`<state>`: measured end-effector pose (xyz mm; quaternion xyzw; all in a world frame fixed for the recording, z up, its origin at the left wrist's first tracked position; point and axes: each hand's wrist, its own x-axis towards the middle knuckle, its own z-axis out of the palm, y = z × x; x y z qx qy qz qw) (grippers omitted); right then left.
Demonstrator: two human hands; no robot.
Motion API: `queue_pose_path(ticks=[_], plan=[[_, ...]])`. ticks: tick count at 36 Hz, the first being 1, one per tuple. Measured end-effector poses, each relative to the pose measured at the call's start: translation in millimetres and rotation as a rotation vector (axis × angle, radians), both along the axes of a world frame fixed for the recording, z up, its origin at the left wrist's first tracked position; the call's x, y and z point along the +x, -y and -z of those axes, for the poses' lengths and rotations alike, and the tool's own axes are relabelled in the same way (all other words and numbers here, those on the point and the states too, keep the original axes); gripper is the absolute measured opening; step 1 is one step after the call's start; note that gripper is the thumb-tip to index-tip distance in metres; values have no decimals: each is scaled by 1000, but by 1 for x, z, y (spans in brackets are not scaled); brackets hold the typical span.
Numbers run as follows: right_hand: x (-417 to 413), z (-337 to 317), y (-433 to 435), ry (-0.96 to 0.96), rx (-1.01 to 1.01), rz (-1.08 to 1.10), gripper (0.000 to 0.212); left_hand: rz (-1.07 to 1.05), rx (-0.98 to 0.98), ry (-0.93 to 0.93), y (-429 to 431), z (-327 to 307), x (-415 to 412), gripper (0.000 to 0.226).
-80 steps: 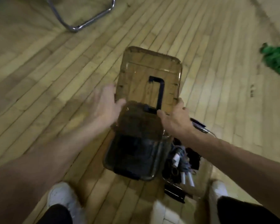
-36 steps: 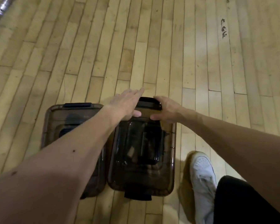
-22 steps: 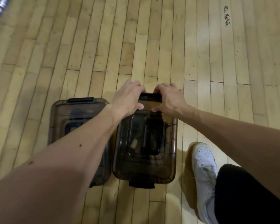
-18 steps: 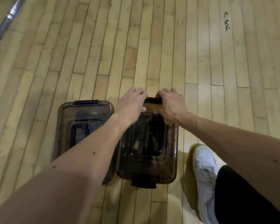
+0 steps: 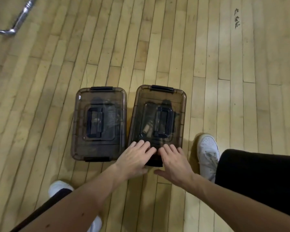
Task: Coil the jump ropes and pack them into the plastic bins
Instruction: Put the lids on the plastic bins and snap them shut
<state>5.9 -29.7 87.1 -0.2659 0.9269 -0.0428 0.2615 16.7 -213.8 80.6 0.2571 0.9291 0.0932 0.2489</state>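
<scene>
Two smoky brown plastic bins stand side by side on the wooden floor, both with lids on. The left bin (image 5: 99,121) has dark latches at both ends. Through the lid of the right bin (image 5: 157,114) I can dimly make out jump rope handles (image 5: 147,130). My left hand (image 5: 136,158) and my right hand (image 5: 173,160) lie with straight fingers on the near end of the right bin's lid, on either side of its black near latch (image 5: 155,162), which hangs below the rim.
A chrome tube leg (image 5: 15,22) crosses the far left corner. My white shoes sit at right (image 5: 208,153) and lower left (image 5: 59,187), close to the bins. Dark scuff marks (image 5: 236,19) show on the floor far right.
Both hands left the far latch of the right bin and came back to its near end. The far latch now lies flat against the lid. The view pulled back.
</scene>
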Motion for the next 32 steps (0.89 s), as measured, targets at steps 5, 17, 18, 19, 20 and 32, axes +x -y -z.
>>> queue_pose_path(ticks=[5, 17, 18, 19, 20, 32], plan=[[1, -4, 8, 19, 92, -32, 81, -37, 9, -90, -9, 6, -1, 48], [5, 5, 8, -51, 136, -88, 84, 78, 4, -246, -2, 10, 3, 36], [5, 6, 8, -60, 117, -75, 84, 79, 25, -255, -1, 10, 2, 31], [2, 7, 8, -73, 102, -68, 83, 89, 33, -254, 0, 9, 0, 29], [3, 8, 8, -83, 84, -60, 80, 103, 39, -216, 1, 7, -1, 29], [-18, -1, 9, 64, -10, -59, 43, 36, -39, 115, 1, -6, -26, 32]])
